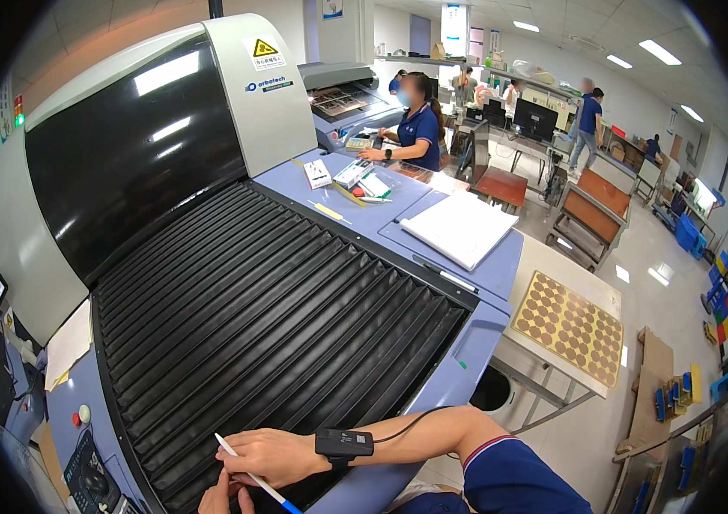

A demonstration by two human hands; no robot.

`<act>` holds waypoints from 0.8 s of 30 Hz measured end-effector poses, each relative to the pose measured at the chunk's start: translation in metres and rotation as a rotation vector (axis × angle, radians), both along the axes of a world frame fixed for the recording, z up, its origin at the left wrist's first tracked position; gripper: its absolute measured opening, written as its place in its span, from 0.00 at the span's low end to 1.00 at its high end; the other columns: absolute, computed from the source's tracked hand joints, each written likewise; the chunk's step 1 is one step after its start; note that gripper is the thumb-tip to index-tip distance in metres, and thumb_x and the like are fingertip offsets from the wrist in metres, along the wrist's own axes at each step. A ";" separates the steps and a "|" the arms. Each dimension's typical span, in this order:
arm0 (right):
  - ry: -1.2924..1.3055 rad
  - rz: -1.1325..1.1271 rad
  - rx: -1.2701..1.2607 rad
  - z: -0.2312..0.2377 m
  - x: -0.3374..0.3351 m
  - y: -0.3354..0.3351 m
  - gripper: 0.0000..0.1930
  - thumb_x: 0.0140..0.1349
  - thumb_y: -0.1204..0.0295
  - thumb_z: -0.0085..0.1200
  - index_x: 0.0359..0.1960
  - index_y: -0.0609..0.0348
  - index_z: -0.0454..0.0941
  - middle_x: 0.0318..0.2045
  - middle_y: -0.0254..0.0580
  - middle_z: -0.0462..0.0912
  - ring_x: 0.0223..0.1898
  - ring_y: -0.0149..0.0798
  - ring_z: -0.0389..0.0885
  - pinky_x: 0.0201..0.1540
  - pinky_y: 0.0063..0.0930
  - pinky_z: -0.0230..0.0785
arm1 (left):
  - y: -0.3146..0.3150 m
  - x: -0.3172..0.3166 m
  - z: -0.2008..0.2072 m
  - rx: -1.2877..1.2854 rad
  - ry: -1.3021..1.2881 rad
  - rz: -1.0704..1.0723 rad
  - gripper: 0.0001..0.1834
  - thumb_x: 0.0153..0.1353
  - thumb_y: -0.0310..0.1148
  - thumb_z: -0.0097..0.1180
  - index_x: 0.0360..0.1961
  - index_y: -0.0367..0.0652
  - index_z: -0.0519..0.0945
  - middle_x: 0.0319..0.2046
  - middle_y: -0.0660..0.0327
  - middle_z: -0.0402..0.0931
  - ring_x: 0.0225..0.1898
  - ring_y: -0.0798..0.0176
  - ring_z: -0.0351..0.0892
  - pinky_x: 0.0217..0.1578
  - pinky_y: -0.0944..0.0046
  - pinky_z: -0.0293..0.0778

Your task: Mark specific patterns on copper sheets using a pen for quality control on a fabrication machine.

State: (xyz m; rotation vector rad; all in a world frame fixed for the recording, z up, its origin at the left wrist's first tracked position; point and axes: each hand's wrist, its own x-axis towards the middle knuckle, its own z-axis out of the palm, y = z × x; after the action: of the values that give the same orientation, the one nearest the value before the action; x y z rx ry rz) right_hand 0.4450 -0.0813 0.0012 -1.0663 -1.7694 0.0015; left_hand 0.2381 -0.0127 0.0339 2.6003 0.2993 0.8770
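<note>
My right hand (274,457) is closed around a slim white pen (269,490) with a blue end, held slantwise over the near part of a black pleated bellows cover (270,317). Just below, at the lower edge, my left hand (215,499) shows only in part. Its fingers are apart, close to the right fingers and the pen; whether they touch is hard to tell. A small black device (344,443) is strapped to my right wrist, with a cable running up the forearm.
The large machine's dark hood (137,141) rises behind the bellows. An open white binder (460,229) lies on its blue edge. A panel of round copper-coloured pieces (569,325) rests on a side table. Buttons and a trackball panel (94,480) sit left. A co-worker (415,128) sits beyond.
</note>
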 end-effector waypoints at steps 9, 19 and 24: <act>-0.009 -0.001 0.032 0.002 0.001 0.000 0.13 0.63 0.70 0.67 0.33 0.62 0.73 0.33 0.47 0.82 0.41 0.52 0.82 0.43 0.44 0.77 | 0.000 -0.001 0.001 0.001 0.011 0.006 0.21 0.69 0.22 0.63 0.63 0.32 0.81 0.40 0.45 0.87 0.38 0.46 0.88 0.41 0.55 0.82; -0.008 -0.010 0.021 0.006 0.002 -0.002 0.12 0.62 0.71 0.68 0.33 0.63 0.74 0.32 0.46 0.82 0.40 0.51 0.82 0.42 0.43 0.78 | 0.000 0.000 0.006 0.028 0.017 -0.014 0.23 0.68 0.21 0.63 0.64 0.31 0.79 0.40 0.45 0.87 0.38 0.44 0.88 0.41 0.55 0.82; -0.032 -0.024 0.031 0.005 0.002 -0.002 0.12 0.62 0.71 0.68 0.33 0.63 0.75 0.31 0.44 0.82 0.40 0.49 0.82 0.40 0.42 0.78 | 0.001 0.001 0.007 0.019 -0.006 -0.043 0.22 0.69 0.21 0.62 0.63 0.30 0.79 0.40 0.44 0.86 0.37 0.43 0.88 0.41 0.55 0.82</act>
State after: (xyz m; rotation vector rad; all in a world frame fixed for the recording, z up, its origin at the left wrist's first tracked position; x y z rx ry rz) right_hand 0.4465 -0.0828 0.0063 -1.0703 -1.7796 -0.0584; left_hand 0.2389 -0.0122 0.0414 2.6104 0.2332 0.8769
